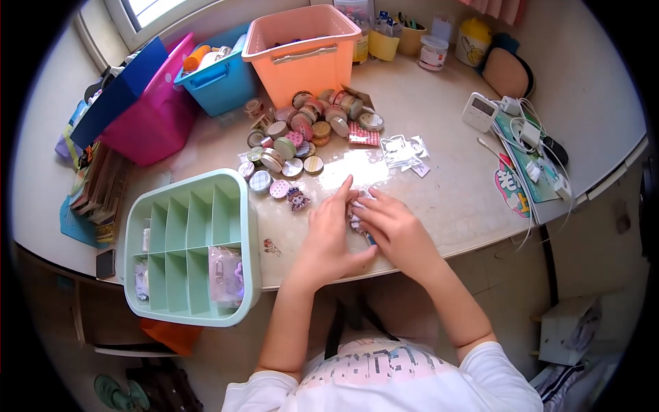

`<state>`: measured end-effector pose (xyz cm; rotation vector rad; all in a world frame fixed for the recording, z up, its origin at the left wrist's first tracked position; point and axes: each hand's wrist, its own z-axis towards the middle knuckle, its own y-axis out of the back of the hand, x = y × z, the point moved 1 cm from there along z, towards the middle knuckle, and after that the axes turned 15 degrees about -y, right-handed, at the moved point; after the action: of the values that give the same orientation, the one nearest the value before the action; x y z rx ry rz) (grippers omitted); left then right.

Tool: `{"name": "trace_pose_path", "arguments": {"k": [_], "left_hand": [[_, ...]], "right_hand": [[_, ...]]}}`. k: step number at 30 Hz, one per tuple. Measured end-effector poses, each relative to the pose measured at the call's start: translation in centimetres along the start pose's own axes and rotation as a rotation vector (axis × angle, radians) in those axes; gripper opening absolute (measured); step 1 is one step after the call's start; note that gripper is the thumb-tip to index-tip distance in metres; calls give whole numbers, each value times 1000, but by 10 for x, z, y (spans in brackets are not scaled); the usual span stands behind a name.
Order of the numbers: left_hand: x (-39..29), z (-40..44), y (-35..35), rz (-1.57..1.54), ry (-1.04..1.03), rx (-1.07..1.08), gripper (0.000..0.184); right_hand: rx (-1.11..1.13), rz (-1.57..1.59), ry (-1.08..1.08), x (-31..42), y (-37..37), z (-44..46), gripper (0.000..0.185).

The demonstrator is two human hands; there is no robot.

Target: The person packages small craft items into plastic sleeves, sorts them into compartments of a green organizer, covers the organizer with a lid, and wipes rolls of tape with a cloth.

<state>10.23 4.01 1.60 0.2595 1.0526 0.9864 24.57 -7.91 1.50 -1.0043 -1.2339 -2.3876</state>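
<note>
Near the table's front edge, both hands surround a small bunch of white printed paper cutouts (355, 218), largely hidden under the fingers. My left hand (324, 240) lies along the bunch's left side, its fingers stretched and its thumb apart. From the right, my right hand (397, 232) bends its fingers over the bunch and grips it. To the left of the hands lie a small cartoon-figure piece (298, 199) and a tiny reddish sticker (272, 247). Beyond the hands rest more white cutouts (403, 152) and a heap of washi tape rolls (285, 146).
A pale green divided box (251, 275) stands at left, with small packets in some compartments. Along the back are pink (161, 110), blue (230, 89) and orange (302, 72) bins. White cables (532, 134) and a small digital clock (479, 112) lie at right.
</note>
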Motion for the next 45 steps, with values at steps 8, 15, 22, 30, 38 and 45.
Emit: {"name": "trace_pose_path", "arguments": {"k": [8, 15, 22, 30, 38, 45], "left_hand": [[0, 0, -1, 29, 14, 26, 114], [2, 1, 3, -7, 1, 16, 110], [-5, 4, 1, -120, 42, -56, 111], [0, 2, 12, 18, 116, -121, 48], [1, 1, 14, -241, 188, -483, 13], [-29, -41, 20, 170, -84, 101, 49]], "right_hand": [[71, -38, -169, -21, 1, 19, 28], [144, -134, -37, -2, 31, -24, 30], [-161, -73, -264, -29, 57, -43, 25], [-139, 776, -556, -25, 40, -40, 28], [-160, 825, -647, -35, 40, -43, 30], [-229, 780, -588, -34, 32, -42, 29]]}}
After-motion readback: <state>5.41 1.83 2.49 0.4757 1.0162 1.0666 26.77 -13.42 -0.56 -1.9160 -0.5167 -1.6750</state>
